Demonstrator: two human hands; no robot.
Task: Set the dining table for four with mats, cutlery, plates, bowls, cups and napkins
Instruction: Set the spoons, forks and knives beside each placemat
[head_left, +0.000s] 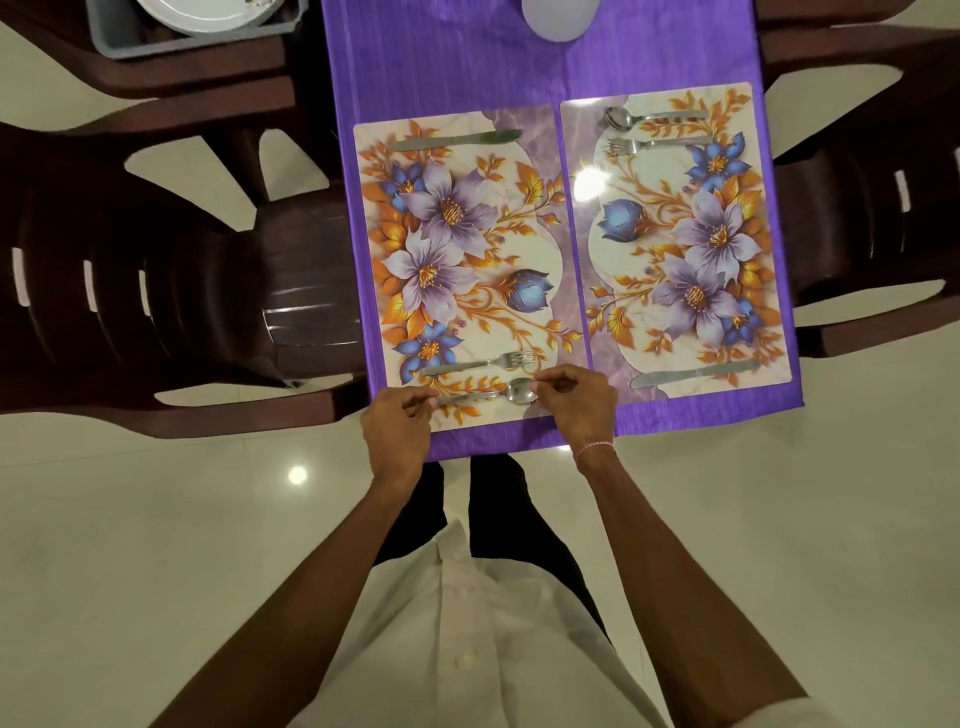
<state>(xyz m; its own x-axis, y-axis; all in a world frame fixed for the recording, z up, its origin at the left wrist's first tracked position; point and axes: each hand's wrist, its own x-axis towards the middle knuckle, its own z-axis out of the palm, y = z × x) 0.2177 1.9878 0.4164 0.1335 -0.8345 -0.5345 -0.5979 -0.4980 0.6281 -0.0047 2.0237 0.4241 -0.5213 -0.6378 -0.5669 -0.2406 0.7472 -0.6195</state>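
Two floral mats lie side by side on the purple tablecloth: the left mat and the right mat. A spoon lies along the left mat's near edge. My left hand pinches its handle end and my right hand pinches its bowl. Just beyond it lies a fork. A knife rests at that mat's far edge. The right mat carries a spoon, a fork and a knife.
Dark brown plastic chairs stand at the left and right of the table. On a far-left chair sits a grey tub with white plates. A pale rounded object stands at the table's far end.
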